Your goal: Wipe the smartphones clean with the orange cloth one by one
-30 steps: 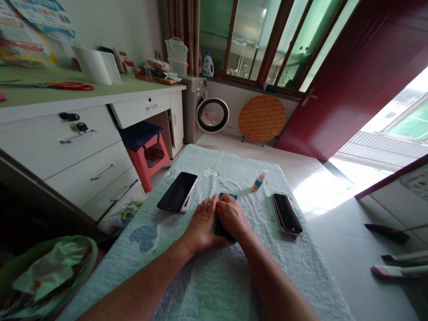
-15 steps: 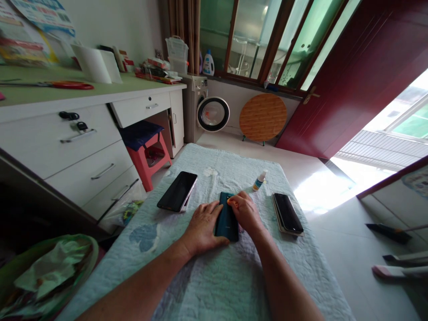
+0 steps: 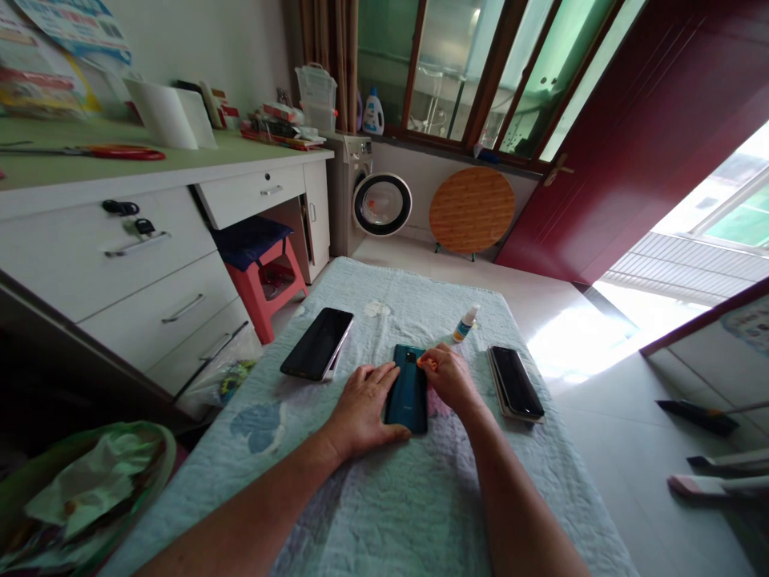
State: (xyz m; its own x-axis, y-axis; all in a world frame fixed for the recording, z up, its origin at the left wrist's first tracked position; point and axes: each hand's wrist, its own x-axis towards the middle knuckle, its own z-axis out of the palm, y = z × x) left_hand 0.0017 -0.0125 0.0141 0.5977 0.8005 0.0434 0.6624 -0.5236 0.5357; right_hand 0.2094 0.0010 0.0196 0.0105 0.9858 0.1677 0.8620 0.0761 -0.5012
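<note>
Your right hand [image 3: 453, 377] has shifted rightward across the teal phone [image 3: 407, 407] since the earlier frame. On the cloth-covered tabletop [image 3: 414, 513], that phone lies back up, between your hands. Your left hand [image 3: 362, 407] stands wide, touching the phone's left and lower edges; your right hand's narrow grip holds a small orange piece [image 3: 428, 364] beside the camera block [image 3: 411, 357].

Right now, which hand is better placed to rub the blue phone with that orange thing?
Probably the right hand: it holds the orange thing at the upper right of the blue phone. The left hand is spread against the phone's left side and bottom edge.
</note>
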